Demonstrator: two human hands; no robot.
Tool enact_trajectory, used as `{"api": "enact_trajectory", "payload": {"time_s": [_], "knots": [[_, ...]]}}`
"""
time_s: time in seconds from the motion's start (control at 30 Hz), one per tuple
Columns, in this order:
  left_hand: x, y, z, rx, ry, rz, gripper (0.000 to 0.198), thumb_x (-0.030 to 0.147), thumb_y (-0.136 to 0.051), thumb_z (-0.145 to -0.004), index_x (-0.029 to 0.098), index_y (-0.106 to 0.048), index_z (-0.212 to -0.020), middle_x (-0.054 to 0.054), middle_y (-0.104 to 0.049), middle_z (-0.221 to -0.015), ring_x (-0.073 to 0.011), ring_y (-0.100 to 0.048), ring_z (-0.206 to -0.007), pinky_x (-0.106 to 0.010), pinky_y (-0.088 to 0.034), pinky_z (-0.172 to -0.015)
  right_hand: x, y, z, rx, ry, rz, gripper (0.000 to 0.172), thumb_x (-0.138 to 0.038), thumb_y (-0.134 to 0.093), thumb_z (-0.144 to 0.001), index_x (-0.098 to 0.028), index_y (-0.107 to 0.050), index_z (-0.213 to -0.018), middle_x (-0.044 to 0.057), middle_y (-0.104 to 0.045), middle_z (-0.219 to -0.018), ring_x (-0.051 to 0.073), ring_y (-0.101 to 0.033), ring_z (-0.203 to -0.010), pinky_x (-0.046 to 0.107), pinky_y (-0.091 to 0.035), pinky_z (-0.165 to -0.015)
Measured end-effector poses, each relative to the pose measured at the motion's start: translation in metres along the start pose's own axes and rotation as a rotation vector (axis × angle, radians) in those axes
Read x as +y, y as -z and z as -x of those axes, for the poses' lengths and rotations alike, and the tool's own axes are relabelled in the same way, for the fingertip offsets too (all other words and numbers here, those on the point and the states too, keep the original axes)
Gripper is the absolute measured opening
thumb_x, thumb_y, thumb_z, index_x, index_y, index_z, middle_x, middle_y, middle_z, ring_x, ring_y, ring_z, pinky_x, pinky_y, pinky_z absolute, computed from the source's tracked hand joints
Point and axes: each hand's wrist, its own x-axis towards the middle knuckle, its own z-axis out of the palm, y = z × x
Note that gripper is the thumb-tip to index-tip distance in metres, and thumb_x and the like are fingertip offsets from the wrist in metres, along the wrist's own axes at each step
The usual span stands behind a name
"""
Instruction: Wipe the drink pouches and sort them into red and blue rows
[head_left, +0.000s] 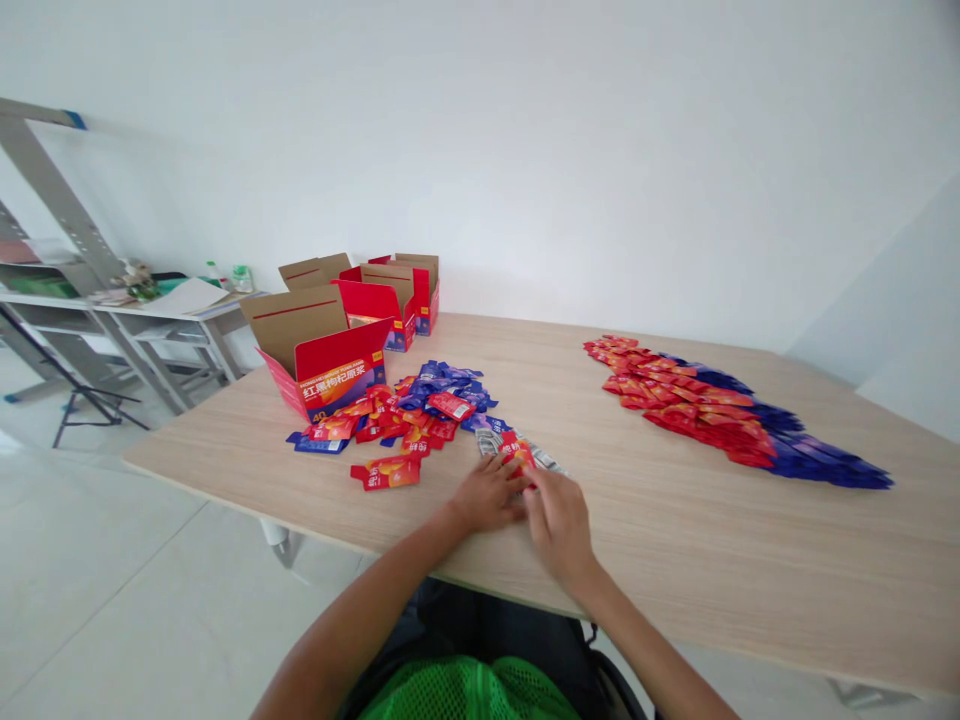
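Note:
Near the table's front edge, my left hand (491,493) lies over a small flat red packet (515,446), its fingers holding it down. My right hand (561,522) is closed, its fingertips pinching at the packet's right side; the exact grip is partly hidden. Under and beside this packet are some grey-white printed pieces (553,462), whose kind I cannot make out. To the left of my hands is a loose heap of blue packets (442,385) and red packets (375,415). One single red packet (386,473) lies apart, in front of the heap.
An open red carton (341,370) stands at the table's left, with more open cartons (390,300) behind it. On the right, overlapping rows of red packets (690,405) and blue packets (825,460) spread across the wooden table (675,560). A side desk (191,300) is farther left.

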Motion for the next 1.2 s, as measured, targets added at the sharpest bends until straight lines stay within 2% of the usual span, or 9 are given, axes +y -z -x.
{"api": "enact_trajectory", "payload": {"time_s": [0.13, 0.3, 0.43, 0.53, 0.67, 0.87, 1.0, 1.1, 1.2], "knots": [[0.007, 0.004, 0.014, 0.043, 0.162, 0.033, 0.046, 0.049, -0.062, -0.091, 0.022, -0.064, -0.129, -0.012, -0.061, -0.137, -0.0292, -0.051, -0.132, -0.043, -0.038, -0.114, 0.058, -0.025, -0.034, -0.167, -0.377, 0.243, 0.037, -0.03, -0.044, -0.096, -0.015, -0.061, -0.126, 0.019, -0.066, -0.118, 0.029, -0.061, -0.103, 0.042, -0.047, -0.087], [0.019, 0.019, 0.021, 0.044, 0.282, -0.019, 0.067, 0.055, -0.064, -0.088, 0.028, -0.047, -0.148, -0.013, -0.062, -0.122, -0.0296, -0.058, -0.115, -0.045, -0.046, -0.101, 0.074, -0.037, -0.021, -0.388, -0.395, -0.018, 0.031, -0.04, -0.049, -0.095, -0.019, -0.068, -0.108, 0.012, -0.071, -0.101, 0.026, -0.065, -0.091, 0.036, -0.046, -0.081], [0.024, 0.022, 0.018, 0.059, 0.467, -0.069, 0.077, 0.064, -0.063, -0.085, 0.024, -0.047, -0.149, -0.016, -0.062, -0.116, -0.0327, -0.059, -0.11, -0.048, -0.045, -0.098, 0.07, -0.039, -0.018, -0.363, -0.439, -0.441, 0.034, -0.05, -0.066, -0.082, -0.021, -0.066, -0.101, 0.001, -0.068, -0.08, 0.021, -0.061, -0.073, 0.031, -0.044, -0.069], [0.023, 0.018, 0.018, 0.073, 0.464, -0.088, 0.072, 0.063, -0.06, -0.087, 0.025, -0.05, -0.147, -0.016, -0.061, -0.12, -0.0333, -0.056, -0.114, -0.05, -0.043, -0.1, 0.071, -0.044, -0.024, -0.297, -0.491, -0.694, 0.041, -0.055, -0.075, -0.073, -0.021, -0.064, -0.094, -0.004, -0.059, -0.066, 0.017, -0.052, -0.063, 0.028, -0.04, -0.062], [0.021, 0.016, 0.021, 0.047, 0.434, -0.089, 0.058, 0.057, -0.054, -0.093, 0.03, -0.052, -0.144, -0.016, -0.059, -0.123, -0.0322, -0.054, -0.12, -0.054, -0.038, -0.106, 0.079, -0.046, -0.033, -0.192, -0.641, -0.977, 0.046, -0.058, -0.083, -0.065, -0.021, -0.065, -0.084, -0.002, -0.061, -0.07, 0.015, -0.051, -0.065, 0.027, -0.039, -0.062], [0.028, 0.015, 0.008, 0.007, 0.504, 0.034, 0.049, 0.055, -0.045, -0.098, 0.034, -0.052, -0.142, -0.013, -0.056, -0.133, -0.0309, -0.049, -0.131, -0.066, -0.024, -0.115, 0.096, -0.045, -0.043, -0.135, -0.772, -1.122, 0.05, -0.063, -0.084, -0.061, -0.023, -0.061, -0.08, -0.002, -0.063, -0.074, 0.015, -0.055, -0.065, 0.026, -0.044, -0.06], [0.036, 0.011, -0.02, 0.042, 0.645, 0.066, 0.057, 0.067, -0.05, -0.091, 0.028, -0.06, -0.132, -0.017, -0.06, -0.127, -0.0383, -0.053, -0.125, -0.073, -0.025, -0.109, 0.102, -0.046, -0.052, -0.154, -0.82, -1.199, 0.053, -0.061, -0.087, -0.057, -0.023, -0.058, -0.079, -0.001, -0.064, -0.076, 0.015, -0.058, -0.064, 0.026, -0.047, -0.059], [0.036, 0.006, -0.039, 0.143, 0.704, 0.085, 0.07, 0.07, -0.062, -0.081, 0.016, -0.064, -0.126, -0.023, -0.063, -0.116, -0.0453, -0.055, -0.117, -0.068, -0.033, -0.105, 0.103, -0.043, -0.055, -0.202, -0.821, -1.237, 0.054, -0.059, -0.088, -0.055, -0.022, -0.059, -0.081, 0.0, -0.066, -0.076, 0.015, -0.059, -0.063, 0.027, -0.048, -0.058], [0.029, -0.002, -0.045, 0.292, 0.666, 0.23, 0.084, 0.058, -0.082, -0.066, 0.014, -0.058, -0.133, -0.023, -0.064, -0.116, -0.0459, -0.055, -0.115, -0.06, -0.037, -0.104, 0.104, -0.038, -0.055, -0.231, -0.816, -1.255, 0.055, -0.06, -0.088, -0.054, -0.022, -0.058, -0.081, 0.0, -0.067, -0.075, 0.017, -0.06, -0.063, 0.028, -0.048, -0.059]]}}
